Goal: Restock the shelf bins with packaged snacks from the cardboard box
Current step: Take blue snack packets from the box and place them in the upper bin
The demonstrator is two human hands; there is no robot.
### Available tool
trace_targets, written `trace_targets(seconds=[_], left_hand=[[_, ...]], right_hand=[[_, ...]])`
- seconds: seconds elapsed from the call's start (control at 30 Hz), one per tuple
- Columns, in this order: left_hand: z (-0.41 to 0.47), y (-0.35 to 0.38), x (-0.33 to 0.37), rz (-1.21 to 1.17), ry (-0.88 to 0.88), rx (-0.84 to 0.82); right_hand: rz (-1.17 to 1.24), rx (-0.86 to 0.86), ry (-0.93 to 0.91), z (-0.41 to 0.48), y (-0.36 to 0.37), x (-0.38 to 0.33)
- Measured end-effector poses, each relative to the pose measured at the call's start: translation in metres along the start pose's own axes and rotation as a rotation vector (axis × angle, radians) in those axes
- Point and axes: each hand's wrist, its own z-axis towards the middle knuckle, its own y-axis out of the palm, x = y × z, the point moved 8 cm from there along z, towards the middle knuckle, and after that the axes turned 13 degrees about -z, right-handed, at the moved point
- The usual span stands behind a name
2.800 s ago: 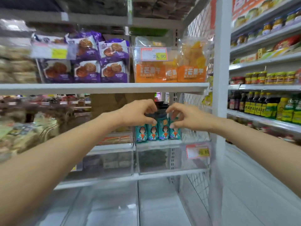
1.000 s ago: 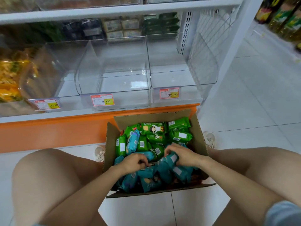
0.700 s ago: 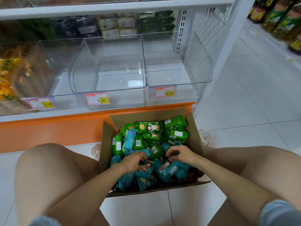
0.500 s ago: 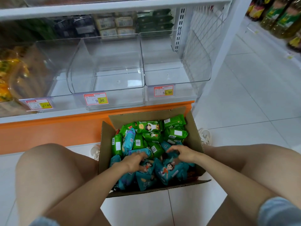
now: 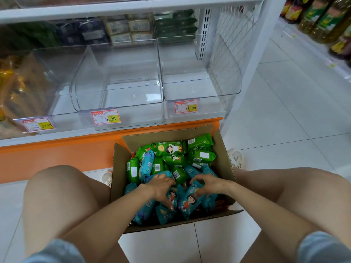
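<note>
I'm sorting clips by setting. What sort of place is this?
Most likely a supermarket aisle: price tags are clipped to clear bins on the shelf, a cardboard box of snack packs sits on the tiled floor, and bottles stand on shelving across the aisle.

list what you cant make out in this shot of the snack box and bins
Box depth, head view: floor of the cardboard box hidden under snack packs.
Grip, head view: left hand and right hand lie on teal packs; finger undersides hidden, so held or touched is unclear.
Price tags, head view: small print too small.
Left bin, head view: blurred, cut by left edge.
</note>
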Motion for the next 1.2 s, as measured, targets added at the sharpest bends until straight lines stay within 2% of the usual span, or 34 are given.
trace_targets(seconds=[0.1, 0.23, 0.4, 0.6, 0.7, 0.83, 1.0, 1.13, 1.2], left_hand=[[0.008, 0.002, -0.004, 0.027, -0.070, -0.124], [0.019, 0.004, -0.001, 0.206, -0.114, -0.239], [0.021, 0.002, 0.005, 0.223, -0.052, -0.201], [0.007, 0.007, 0.004, 0.056, -0.027, -0.157], [-0.001, 0.015, 0.002, -0.154, -0.012, -0.135], [-0.012, 0.011, -0.008, -0.377, -0.011, -0.020], [-0.023, 0.004, -0.031, -0.741, -0.142, 0.033], [-0.028, -0.001, -0.032, -0.759, -0.180, -0.010], [-0.030, 0.000, -0.029, -0.844, -0.171, -0.019]], right_hand=[[0.048, -0.003, -0.021, -0.001, 0.000, -0.004], [0.083, -0.017, -0.047, 0.001, 0.004, -0.005], [0.068, -0.018, -0.052, 0.001, 0.003, -0.002], [0.144, -0.067, -0.054, 0.003, 0.007, -0.008], [0.111, -0.075, -0.067, 0.007, 0.010, -0.015], [0.078, -0.100, -0.090, 0.011, 0.013, -0.022], [0.160, -0.069, -0.109, 0.005, 0.004, -0.033], [0.181, -0.089, -0.112, 0.000, 0.008, -0.037], [0.164, -0.103, -0.104, -0.002, 0.014, -0.037]])
